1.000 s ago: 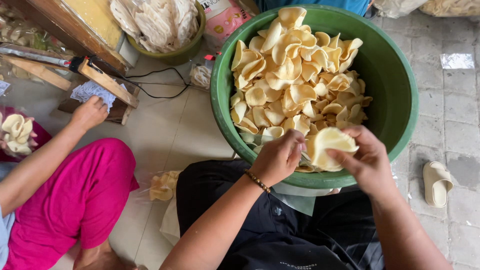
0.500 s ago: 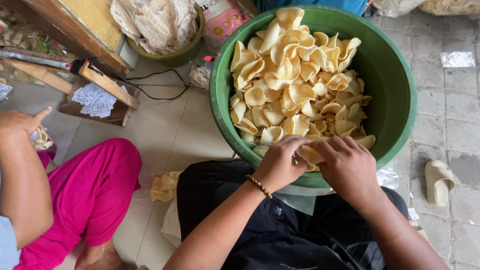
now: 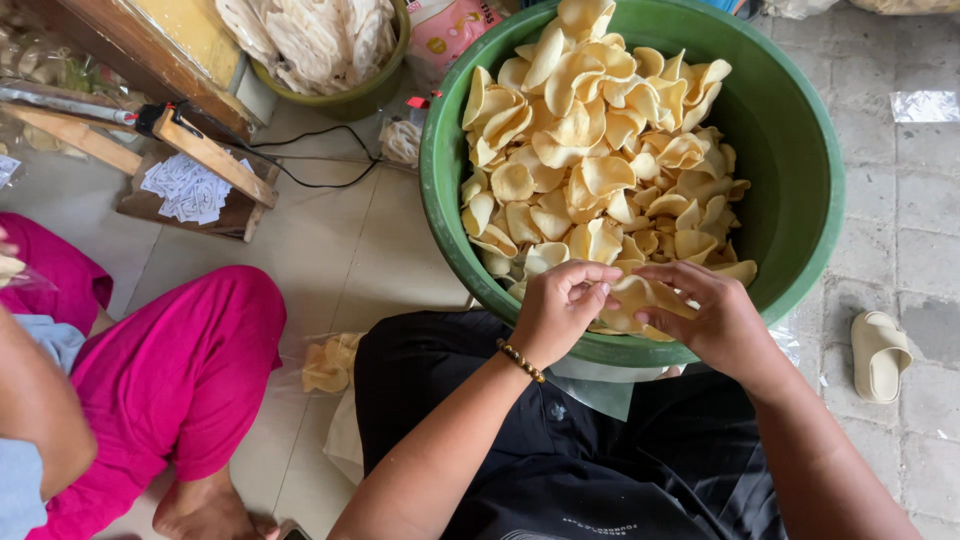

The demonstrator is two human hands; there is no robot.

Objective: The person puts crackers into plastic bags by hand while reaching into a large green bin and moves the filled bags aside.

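At the near rim of a large green plastic basin, both of the person's hands meet over a heap of pale yellow crackers. Left hand: fingers curled inward, tips pinched against a small stack of crackers at the basin's near edge; a brown beaded bracelet circles the wrist. Right hand: fingers bent over the same stack from the other side, closed on it, so that the stack lies between the two hands and just above the rim. Whether each hand grips separate crackers or one shared bundle cannot be told. The heap fills the basin's left and middle parts, leaving the right inner wall bare. The basin rests against the person's lap, which is covered by black clothing.

Left of the person sits a co-worker in bright pink trousers, a bare foot on the tiled floor. Beyond lie a wooden-handled device with a black cable, a pile of small white paper slips, and a smaller green bowl holding whitish crackers. A filled clear bag of crackers lies on the floor between the two people. A beige sandal lies on grey paving at right.
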